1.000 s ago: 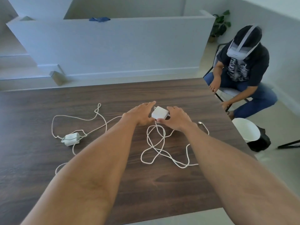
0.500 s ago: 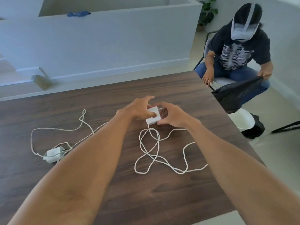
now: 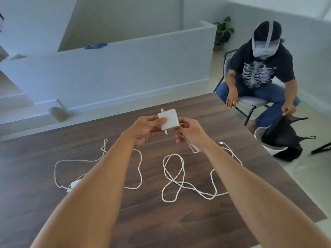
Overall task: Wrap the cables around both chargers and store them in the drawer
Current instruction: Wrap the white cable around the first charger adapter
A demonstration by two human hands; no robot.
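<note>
A square white charger [image 3: 169, 119] is held up above the dark wooden table [image 3: 179, 221]. My left hand [image 3: 146, 128] grips its left side, thumb on the face. My right hand [image 3: 190, 130] pinches the white cable [image 3: 180, 178] just below the charger; the rest of that cable lies in loose loops on the table. The second white charger [image 3: 75, 184] lies at the left, mostly hidden behind my left forearm, with its own cable [image 3: 89, 160] looping around it. No drawer is in view.
A seated person [image 3: 258, 76] wearing a headset sits past the table's right edge, holding a black bag [image 3: 284, 133] over a white bin [image 3: 259, 133]. A white half wall [image 3: 125, 72] runs behind the table.
The charger has been lifted off the table and turned upright between both hands. My right hand has taken the cable below it. The view has shifted left.
</note>
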